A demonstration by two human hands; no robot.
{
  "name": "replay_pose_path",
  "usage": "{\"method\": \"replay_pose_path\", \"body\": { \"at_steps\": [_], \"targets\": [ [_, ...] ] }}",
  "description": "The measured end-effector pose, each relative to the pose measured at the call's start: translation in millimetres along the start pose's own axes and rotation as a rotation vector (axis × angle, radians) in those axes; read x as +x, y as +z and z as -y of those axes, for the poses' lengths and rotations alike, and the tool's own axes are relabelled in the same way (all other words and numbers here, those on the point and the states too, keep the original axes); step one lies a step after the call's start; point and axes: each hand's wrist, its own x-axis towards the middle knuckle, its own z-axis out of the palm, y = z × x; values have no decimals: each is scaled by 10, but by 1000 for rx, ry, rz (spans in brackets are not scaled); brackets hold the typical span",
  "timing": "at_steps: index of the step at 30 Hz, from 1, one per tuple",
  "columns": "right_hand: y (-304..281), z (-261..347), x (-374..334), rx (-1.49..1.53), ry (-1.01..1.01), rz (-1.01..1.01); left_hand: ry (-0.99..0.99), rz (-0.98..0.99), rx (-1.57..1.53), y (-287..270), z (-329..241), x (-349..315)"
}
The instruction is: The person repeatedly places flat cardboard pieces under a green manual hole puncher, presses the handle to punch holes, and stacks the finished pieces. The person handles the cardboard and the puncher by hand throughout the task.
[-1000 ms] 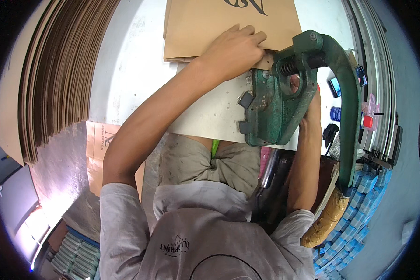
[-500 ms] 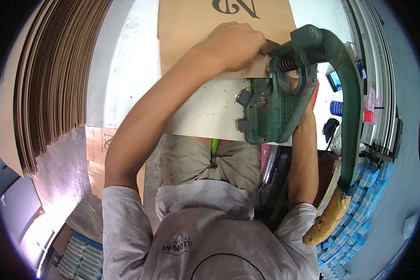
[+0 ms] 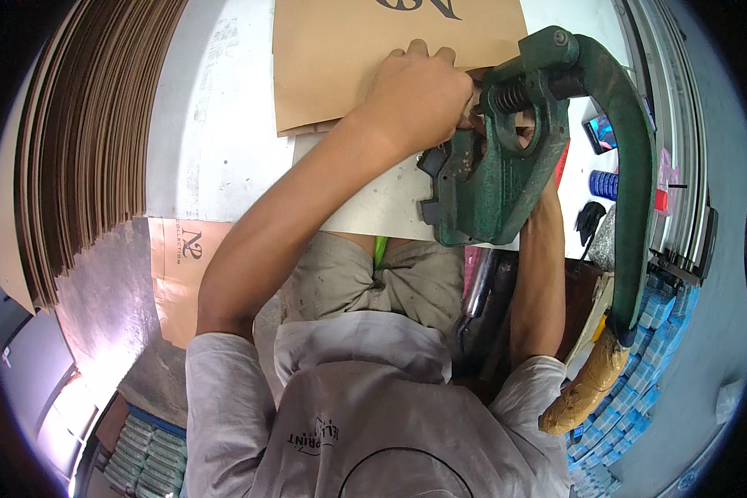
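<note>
A brown paper bag (image 3: pixel 332 70) with a dark printed emblem lies flat at the far side of the table. My left hand (image 3: pixel 423 95) rests over the bag's near right part. Its fingers are curled closed on the bag's edge, close against the jaw of a green hand press (image 3: pixel 494 178); the fingertips are partly hidden. Behind the press is my right hand (image 3: pixel 524 137), mostly covered by the metal frame, so its fingers cannot be made out. The press's long curved lever (image 3: pixel 639 191) arcs down on the right to a tape-wrapped grip (image 3: pixel 588 388), which neither hand touches.
A tall stack of brown cardboard sheets (image 3: pixel 100 133) stands at the left. Right of the press lie a phone (image 3: pixel 600 134), a blue ribbed cylinder (image 3: pixel 603 184) and a black object (image 3: pixel 590 220). Blue-wrapped bundles (image 3: pixel 639 365) sit lower right, and another printed brown package (image 3: pixel 178 274) lower left.
The bag has shifted slightly away and turned a little. My left hand has moved nearer me, its wrist now past the bag's near edge. The press lever stays raised much as before.
</note>
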Motion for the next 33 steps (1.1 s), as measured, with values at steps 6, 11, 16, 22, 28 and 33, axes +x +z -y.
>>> {"method": "replay_pose_path", "body": {
  "at_steps": [6, 11, 16, 22, 28, 33],
  "targets": [
    [-230, 389, -87, -430, 78, 69, -12, -17, 56, 71, -47, 8],
    [-376, 1760, -688, -491, -244, -191, -11, -16, 17, 11, -19, -25],
    [-448, 1492, -612, -817, 61, -138, 39, 65, 17, -85, 86, -3],
    [-575, 107, -285, -875, -302, 17, 246, 162, -30, -163, 188, 156],
    [-387, 251, -261, -927, -207, 27, 293, -37, 65, -9, 358, 232],
    [-427, 192, -215, -846, -274, 93, 208, 41, -148, -107, 350, 273]
  ]
}}
